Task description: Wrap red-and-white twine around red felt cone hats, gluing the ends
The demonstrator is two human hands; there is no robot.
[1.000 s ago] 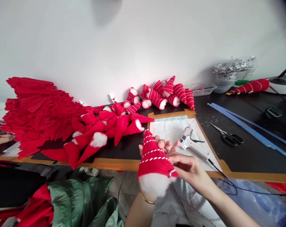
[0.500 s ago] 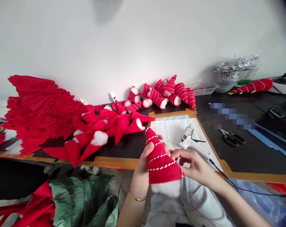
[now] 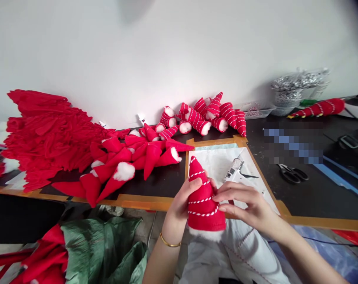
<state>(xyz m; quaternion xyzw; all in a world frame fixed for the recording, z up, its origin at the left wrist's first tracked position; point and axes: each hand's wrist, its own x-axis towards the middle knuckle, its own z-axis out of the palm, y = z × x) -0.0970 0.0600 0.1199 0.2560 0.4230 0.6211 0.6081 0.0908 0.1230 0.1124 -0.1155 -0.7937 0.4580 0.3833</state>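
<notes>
My left hand [image 3: 187, 197] is wrapped round a red felt cone [image 3: 200, 189] with white stuffing at its wide lower end. Its tip points up, and a red-and-white twisted cord [image 3: 203, 214] spirals around it. At the cone's right side, the bent fingers and thumb of my right hand [image 3: 244, 201] close on the cord where it rounds the edge; the exact grip is partly hidden. More thin cord hangs over my lap. Just beyond the right hand, a white glue gun [image 3: 234, 170] lies on a white sheet [image 3: 208, 159].
Plain red stuffed cones [image 3: 125, 165] lie left, beside a tall heap of red fabric [image 3: 49, 138]. Cord-wrapped cones [image 3: 196, 118] are piled by the wall. Right are scissors [image 3: 293, 173], a clear tray [image 3: 257, 113] and a decorated red cone [image 3: 321, 108]. A green bag [image 3: 102, 244] sits below.
The cone has turned more upright in my left hand and shifted slightly right. My right hand has moved right and a little up, its fingers stretched more along the cone's side.
</notes>
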